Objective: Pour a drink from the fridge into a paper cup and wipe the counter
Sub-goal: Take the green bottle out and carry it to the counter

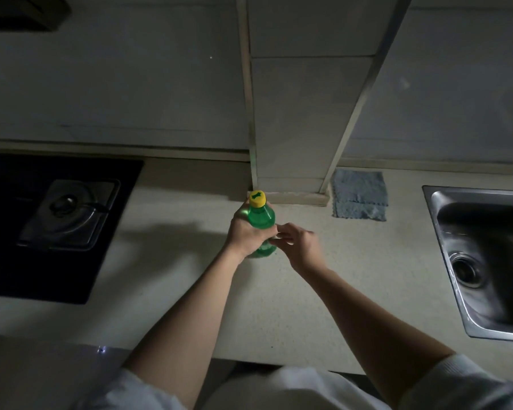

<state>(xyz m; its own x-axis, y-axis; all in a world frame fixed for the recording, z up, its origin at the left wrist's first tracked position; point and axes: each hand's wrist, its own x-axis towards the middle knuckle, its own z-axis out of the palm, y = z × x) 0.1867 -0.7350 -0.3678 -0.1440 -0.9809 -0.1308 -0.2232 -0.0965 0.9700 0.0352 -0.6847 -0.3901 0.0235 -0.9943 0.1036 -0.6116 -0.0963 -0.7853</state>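
A green plastic bottle (261, 216) with a yellow cap (257, 199) stands upright on the pale counter (279, 306), in front of a tiled column. My left hand (246, 232) is wrapped around the bottle's body from the left. My right hand (299, 245) is just right of the bottle, fingertips touching its side near my left hand's fingers; it holds nothing I can make out. The cap is on. A folded blue-grey cloth (359, 195) lies on the counter behind and to the right. No paper cup is in view.
A black gas hob (57, 214) with a metal burner fills the left of the counter. A steel sink (486, 261) is set in at the right. The tiled column (302, 113) rises from the back wall. The room is dim.
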